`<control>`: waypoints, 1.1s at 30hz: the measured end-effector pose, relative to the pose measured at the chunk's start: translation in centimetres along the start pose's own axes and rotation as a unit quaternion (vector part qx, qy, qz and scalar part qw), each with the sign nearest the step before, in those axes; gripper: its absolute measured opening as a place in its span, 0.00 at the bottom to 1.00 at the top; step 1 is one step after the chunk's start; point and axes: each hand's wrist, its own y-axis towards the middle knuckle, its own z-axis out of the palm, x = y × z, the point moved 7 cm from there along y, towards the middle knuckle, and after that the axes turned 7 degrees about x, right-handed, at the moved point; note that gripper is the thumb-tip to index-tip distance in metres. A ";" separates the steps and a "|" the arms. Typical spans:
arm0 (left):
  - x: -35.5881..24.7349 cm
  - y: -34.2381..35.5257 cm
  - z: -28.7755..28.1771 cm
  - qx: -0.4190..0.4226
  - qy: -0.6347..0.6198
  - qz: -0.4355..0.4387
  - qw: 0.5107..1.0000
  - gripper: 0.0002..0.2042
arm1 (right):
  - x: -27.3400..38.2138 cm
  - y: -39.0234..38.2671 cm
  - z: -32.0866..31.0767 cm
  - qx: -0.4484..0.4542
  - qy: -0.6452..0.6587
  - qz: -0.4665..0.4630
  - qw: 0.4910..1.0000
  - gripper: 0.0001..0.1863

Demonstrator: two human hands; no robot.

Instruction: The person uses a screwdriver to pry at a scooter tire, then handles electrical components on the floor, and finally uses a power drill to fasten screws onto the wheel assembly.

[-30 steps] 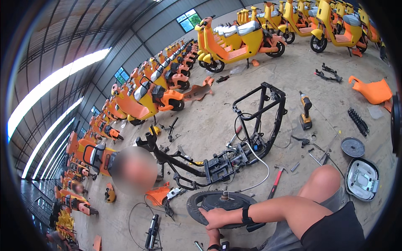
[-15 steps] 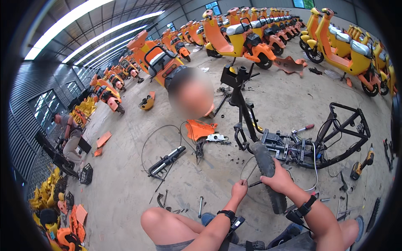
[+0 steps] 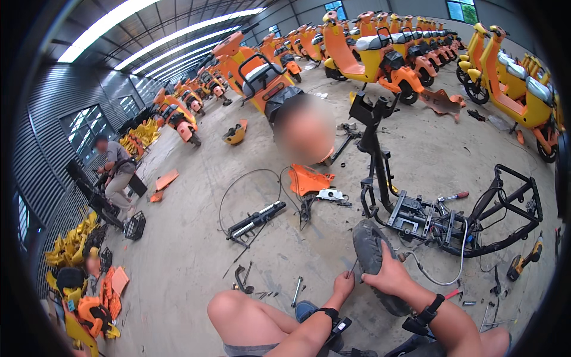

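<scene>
I sit on the concrete with a black tyred wheel (image 3: 369, 250) upright before me. My right hand (image 3: 386, 275) is wrapped round the tyre's side. My left hand (image 3: 342, 284), just left of the wheel, is closed on a thin metal rod (image 3: 354, 265) beside the tyre. A pale cable (image 3: 452, 279) runs from the wheel's hub toward the black scooter frame (image 3: 437, 229) lying behind it. A long bolt (image 3: 297, 292) and small parts lie near my left knee.
A yellow drill (image 3: 523, 262) lies at right; fork tubes (image 3: 256, 220), cables and an orange panel (image 3: 306, 178) lie ahead. Rows of scooters (image 3: 357, 59) fill the back. A co-worker (image 3: 116, 172) stands at left beside dark equipment, above piled yellow and orange panels (image 3: 77, 244).
My view has swung left. The wheel, lying flat a second ago, is now upright. My left hand has come up beside it with the thin rod; my right hand still grips the tyre.
</scene>
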 end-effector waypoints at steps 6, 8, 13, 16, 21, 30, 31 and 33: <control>-4.5 -1.5 -0.9 -0.025 0.060 -0.047 0.997 0.23 | -1.9 -0.6 -2.0 -0.074 0.073 -0.018 0.994 0.58; -7.4 -1.2 -0.1 0.006 0.069 -0.048 0.996 0.23 | -3.4 -1.1 -3.6 -0.126 0.085 -0.036 0.988 0.56; -8.7 0.0 1.3 0.032 0.074 -0.012 0.997 0.24 | -4.7 -0.8 -4.1 -0.164 0.147 -0.027 0.975 0.52; -7.8 0.4 0.7 0.002 0.078 0.017 0.997 0.24 | -3.3 -0.8 -2.8 -0.142 0.139 0.007 0.980 0.52; -1.7 0.9 0.7 0.049 -0.003 0.056 0.997 0.23 | -0.6 -0.3 0.5 -0.044 0.055 -0.003 0.998 0.59; -0.9 -0.9 1.9 0.024 -0.028 0.000 0.999 0.25 | 0.0 -0.4 0.5 -0.001 0.082 -0.005 0.997 0.56; -2.0 -1.3 1.7 -0.008 -0.038 0.015 0.999 0.25 | -0.2 -0.4 0.0 -0.015 0.092 -0.017 0.995 0.55; -4.0 -1.2 1.7 0.010 -0.010 0.005 1.000 0.25 | -2.1 -0.2 -1.2 -0.054 0.121 -0.034 0.991 0.54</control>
